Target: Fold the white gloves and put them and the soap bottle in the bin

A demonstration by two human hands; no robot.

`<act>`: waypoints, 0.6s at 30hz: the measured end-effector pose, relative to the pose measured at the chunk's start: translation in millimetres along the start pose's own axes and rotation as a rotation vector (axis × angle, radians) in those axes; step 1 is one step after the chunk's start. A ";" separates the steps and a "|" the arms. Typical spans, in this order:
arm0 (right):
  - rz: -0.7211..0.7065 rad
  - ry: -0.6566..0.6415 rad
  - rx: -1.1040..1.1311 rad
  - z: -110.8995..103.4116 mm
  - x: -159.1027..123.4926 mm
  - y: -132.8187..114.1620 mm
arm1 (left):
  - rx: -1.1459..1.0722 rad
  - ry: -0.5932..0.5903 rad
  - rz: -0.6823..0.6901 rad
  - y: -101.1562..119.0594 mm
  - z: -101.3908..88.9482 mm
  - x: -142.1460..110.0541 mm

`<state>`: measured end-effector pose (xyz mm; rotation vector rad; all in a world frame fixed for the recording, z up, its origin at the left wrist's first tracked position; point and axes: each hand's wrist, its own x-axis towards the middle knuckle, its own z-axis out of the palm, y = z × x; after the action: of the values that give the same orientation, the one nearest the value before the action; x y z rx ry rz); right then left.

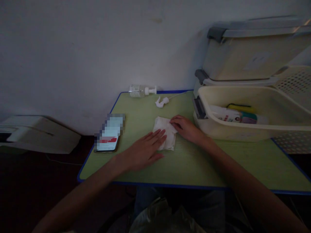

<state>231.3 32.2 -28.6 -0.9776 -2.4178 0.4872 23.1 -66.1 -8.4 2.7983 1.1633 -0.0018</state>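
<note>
A folded white tissue (165, 129) with a slightly rough edge lies flat on the green table in front of me. My left hand (145, 150) rests over its left side, fingers stretched out, palm down. At the tissue's upper right corner, the fingers of my right hand (183, 127) are pinched together on its edge. Beyond them lies a white spray trigger head (162, 102) with a thin tube. A clear pump bottle (138, 91) is on its side by the wall.
A phone (110, 132) with its screen lit lies near the left edge of the green table (189, 168). On the right stands a cream bin (225, 131) holding a white bottle (228, 114) and something yellow. Behind it are stacked lidded boxes (243, 58).
</note>
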 end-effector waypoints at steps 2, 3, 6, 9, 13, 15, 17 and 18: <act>0.006 -0.014 -0.016 -1.0 0.8 -1.6 | 0.025 0.005 -0.022 11.1 11.2 -7.2; 0.010 -0.018 -0.024 -1.2 1.1 -2.3 | 0.037 0.013 -0.034 15.1 16.6 -8.9; 0.019 -0.026 -0.037 -1.1 1.1 -3.7 | 0.055 0.044 -0.057 20.5 27.4 -9.2; 0.027 -0.033 -0.044 -1.3 0.4 -4.6 | 0.045 0.058 -0.059 20.0 28.6 -7.8; 0.043 -0.048 -0.057 -3.5 3.0 -6.4 | 0.010 0.070 -0.064 19.6 25.7 -7.9; 0.066 -0.051 -0.071 -4.7 7.3 -7.5 | 0.000 0.086 -0.067 20.0 26.0 -8.0; 0.099 -0.052 -0.090 -5.1 13.7 -8.0 | -0.002 0.098 -0.068 20.2 27.4 -7.9; 0.117 -0.056 -0.099 -4.9 17.4 -7.9 | -0.001 0.099 -0.066 20.2 28.2 -7.7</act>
<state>218.7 40.1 -15.4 -1.1674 -2.4644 0.4440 33.0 -88.5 -34.1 2.7869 1.2757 0.1334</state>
